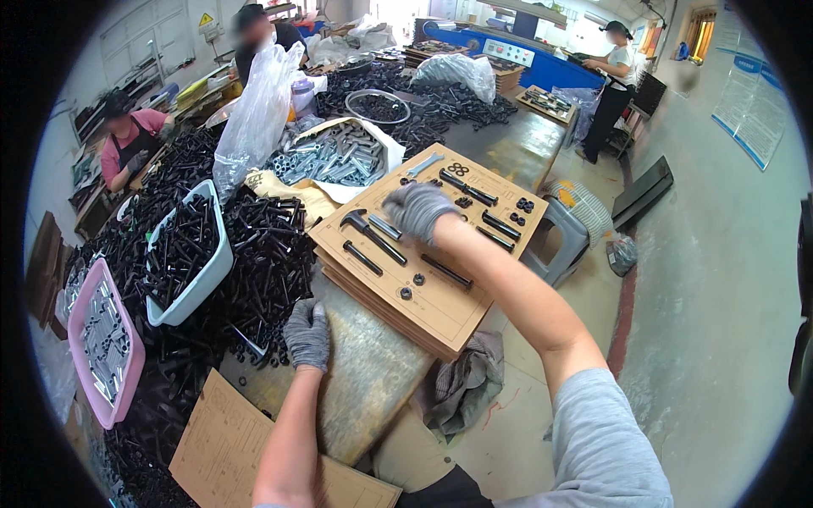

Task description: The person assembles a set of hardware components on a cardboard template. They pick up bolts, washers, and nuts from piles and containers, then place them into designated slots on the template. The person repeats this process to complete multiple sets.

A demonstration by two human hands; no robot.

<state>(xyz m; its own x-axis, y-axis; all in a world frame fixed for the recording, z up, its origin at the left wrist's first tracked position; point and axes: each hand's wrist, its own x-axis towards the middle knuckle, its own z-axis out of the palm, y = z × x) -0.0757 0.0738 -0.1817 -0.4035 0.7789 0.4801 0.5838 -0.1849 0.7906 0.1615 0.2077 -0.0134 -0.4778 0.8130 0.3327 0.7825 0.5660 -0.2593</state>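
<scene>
- Your hands are gloved in grey knit: at 8 o'clock your left hand [306,334] curls loosely beside the bolt heap [267,245]; near the centre your right hand [421,212] bends its fingers over the cardboard stack [449,315]. Whether either grips anything, you cannot tell.
- Before you, at the centre, that flat brown stack carries dark cylindrical bolts, rounded nuts, a smooth silver tube [385,226], a T-headed black bolt [375,237] and a slim wrench [425,164].
- Under it, your table [364,347] is scuffed, dull metal.
- At 11 o'clock from you, a cloth sack [313,205] gapes around shiny metal sleeves [330,157].
- At 10 to 11 o'clock, a crinkled clear bag [258,114] stands up, blocking part of your view.
- At 9 o'clock sits a pale-blue tub [218,264]; lower, a pink tub [131,366].
- At 3 o'clock, your right forearm [517,292] partly hides a grey plastic stool [563,241].
</scene>
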